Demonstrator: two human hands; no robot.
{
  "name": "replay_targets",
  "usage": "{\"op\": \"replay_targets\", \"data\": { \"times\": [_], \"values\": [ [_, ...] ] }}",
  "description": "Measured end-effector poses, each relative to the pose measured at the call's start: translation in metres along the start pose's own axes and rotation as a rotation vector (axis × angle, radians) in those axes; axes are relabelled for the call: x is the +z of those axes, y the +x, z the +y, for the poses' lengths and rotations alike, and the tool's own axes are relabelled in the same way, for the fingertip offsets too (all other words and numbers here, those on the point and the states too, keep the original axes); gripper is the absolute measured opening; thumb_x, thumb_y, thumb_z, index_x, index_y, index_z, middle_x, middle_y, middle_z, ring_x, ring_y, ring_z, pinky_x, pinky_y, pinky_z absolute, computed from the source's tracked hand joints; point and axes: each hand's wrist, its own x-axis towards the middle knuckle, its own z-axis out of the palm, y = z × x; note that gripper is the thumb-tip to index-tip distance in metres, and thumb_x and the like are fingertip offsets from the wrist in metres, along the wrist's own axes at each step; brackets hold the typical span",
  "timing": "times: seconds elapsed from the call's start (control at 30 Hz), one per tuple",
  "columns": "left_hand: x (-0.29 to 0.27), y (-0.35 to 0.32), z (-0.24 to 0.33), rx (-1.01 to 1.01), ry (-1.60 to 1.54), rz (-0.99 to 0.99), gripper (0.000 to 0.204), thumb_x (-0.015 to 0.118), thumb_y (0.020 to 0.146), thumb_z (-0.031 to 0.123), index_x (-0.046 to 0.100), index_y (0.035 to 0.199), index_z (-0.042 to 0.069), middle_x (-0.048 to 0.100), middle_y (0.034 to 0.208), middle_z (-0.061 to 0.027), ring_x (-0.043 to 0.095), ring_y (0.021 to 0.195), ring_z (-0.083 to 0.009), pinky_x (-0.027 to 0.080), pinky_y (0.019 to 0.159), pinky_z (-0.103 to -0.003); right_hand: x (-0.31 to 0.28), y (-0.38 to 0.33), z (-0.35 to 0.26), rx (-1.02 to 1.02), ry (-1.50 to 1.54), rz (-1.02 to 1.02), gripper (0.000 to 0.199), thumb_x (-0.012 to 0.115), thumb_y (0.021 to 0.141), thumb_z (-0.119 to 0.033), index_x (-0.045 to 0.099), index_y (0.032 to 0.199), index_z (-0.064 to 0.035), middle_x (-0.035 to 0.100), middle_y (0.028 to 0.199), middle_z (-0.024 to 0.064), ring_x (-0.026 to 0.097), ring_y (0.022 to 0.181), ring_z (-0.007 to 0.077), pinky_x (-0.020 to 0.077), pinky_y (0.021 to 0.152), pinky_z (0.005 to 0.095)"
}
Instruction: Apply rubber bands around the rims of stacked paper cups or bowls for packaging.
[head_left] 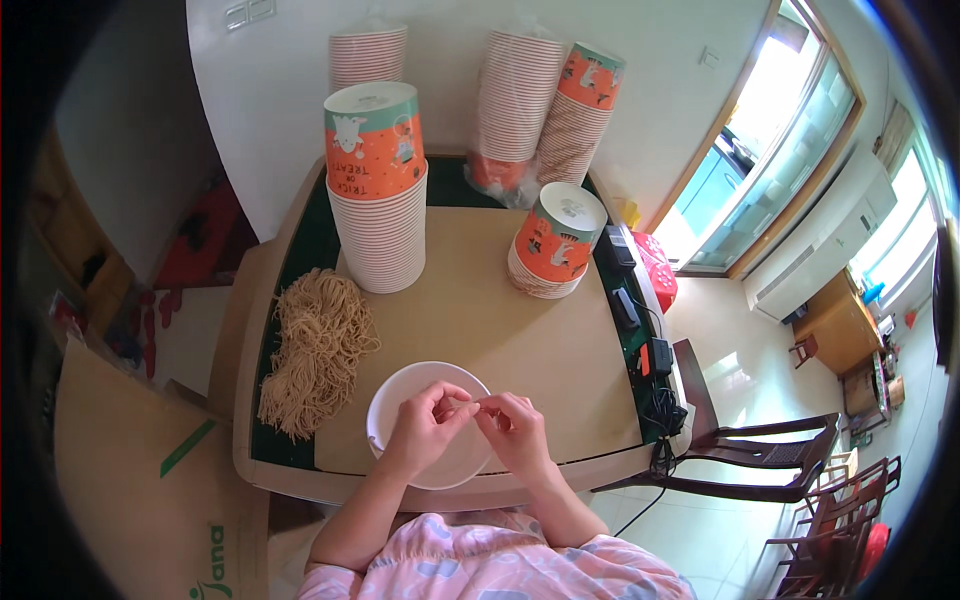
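A white paper bucket (390,398) stands at the table's near edge with its mouth toward me. Over it, my left hand (428,428) and my right hand (513,432) meet, fingertips pinched together. Whatever lies between the fingertips is too small to make out. To the left of the bucket is a loose heap of beige cord (315,350). Behind it rises a tall stack of upside-down orange and green paper buckets (378,215) with printed figures. A shorter inverted stack (555,245) stands farther right.
Stacks of buckets in clear plastic (515,100) line the table's back. Black adapters and cables (660,405) run along the right edge of the table (540,390). A large cardboard box (150,440) is at lower left, and a dark wooden chair (770,455) is at right.
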Motion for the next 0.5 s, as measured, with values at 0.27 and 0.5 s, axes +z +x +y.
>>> {"op": "replay_targets", "data": {
  "times": [0.27,0.5],
  "values": [
    [0.0024,-0.0022,-0.0029,0.052,0.086,0.057,0.011,0.061,0.088,0.011,0.059,0.085,0.001,0.059,0.063,-0.0055,0.055,0.055,-0.0114,0.043,0.052,-0.027,-0.0004,-0.0007,0.0009,-0.027,-0.026,-0.013,0.008,0.071,0.075,-0.007,0.065,0.081,-0.0072,0.06,0.068,0.0022,0.052,0.056,0.0162,0.0414,0.066,0.029],
    [0.0086,-0.0073,0.0039,0.153,0.345,0.108,0.011,0.055,0.091,0.012,0.048,0.092,0.004,0.062,0.07,-0.0147,0.063,0.064,-0.0344,0.048,0.055,-0.042,-0.0015,-0.0001,0.0029,-0.169,-0.074,-0.008,0.007,0.07,0.076,-0.007,0.063,0.077,-0.0079,0.055,0.063,0.0021,0.05,0.055,0.0175,0.0391,0.068,0.0313]
  ]
}}
